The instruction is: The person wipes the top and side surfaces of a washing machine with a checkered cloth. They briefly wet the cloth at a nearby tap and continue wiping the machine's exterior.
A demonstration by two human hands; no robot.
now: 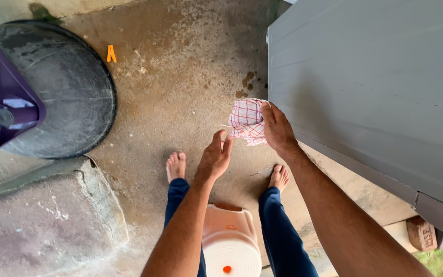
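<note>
**Checked cloth held at the edge of the grey panel**

The right hand (278, 128) grips a small red-and-white checked cloth (247, 120). Its fingers are curled and pressed together on the cloth's right side, so the fabric hangs bunched to the left, clear of the concrete floor (180, 77). The cloth sits just beside the left edge of the large grey panel (375, 92), near that edge's mid-height; the grip appears to keep the cloth up against the panel's border rather than letting it drape.

The left hand (215, 156) holds nothing. Its fingers are extended and close together, tips just below the cloth's lower corner, apart from it by a small gap.

Edges and open room:
- The grey panel closes off the whole right side; its lower edge runs diagonally toward a brick (421, 233).
- A round dark lid (73, 97) and a purple object (3, 102) occupy the upper left.
- A stone slab (47, 220) fills the lower left.
- An orange peg (111, 53) lies on the floor, well apart from both hands.
- A pale plastic stool (230, 241) sits between the person's legs, behind the bare feet.
</note>
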